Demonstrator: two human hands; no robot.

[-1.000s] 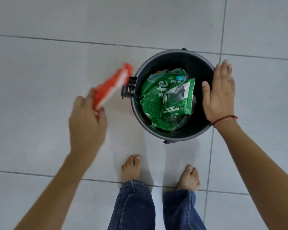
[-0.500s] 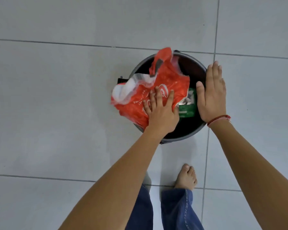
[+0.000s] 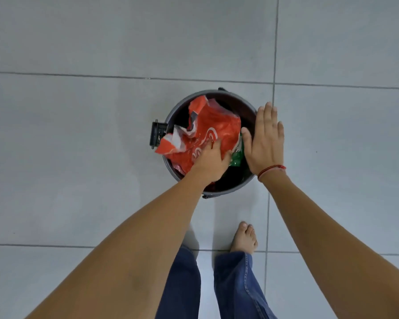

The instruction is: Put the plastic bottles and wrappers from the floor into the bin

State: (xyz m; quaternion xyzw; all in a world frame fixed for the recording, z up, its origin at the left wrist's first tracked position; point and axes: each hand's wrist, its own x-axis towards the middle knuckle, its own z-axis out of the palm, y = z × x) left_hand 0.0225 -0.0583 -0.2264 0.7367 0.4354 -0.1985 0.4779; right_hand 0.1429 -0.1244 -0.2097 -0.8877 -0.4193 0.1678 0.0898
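A round dark grey bin (image 3: pixel 228 191) stands on the tiled floor ahead of my feet. A crumpled red and white wrapper (image 3: pixel 217 127) lies across its mouth, its left corner sticking out over the rim. My left hand (image 3: pixel 211 162) rests palm down on the wrapper and presses on it, fingers laid flat over the plastic. A bit of green wrapper (image 3: pixel 236 158) shows underneath, beside my left thumb. My right hand (image 3: pixel 264 143) is flat and open against the bin's right rim, holding nothing. No bottle is visible.
A black latch piece (image 3: pixel 157 134) juts from the bin's left side. My bare right foot (image 3: pixel 244 238) and jeans (image 3: pixel 237 284) are just below the bin. Light grey floor tiles (image 3: pixel 78 146) with thin joints surround it, with no litter in view.
My left hand swung the red wrapper from left of the bin over its mouth and now pushes it lower inside. It covers the green wrapper. My right hand stayed at the rim.
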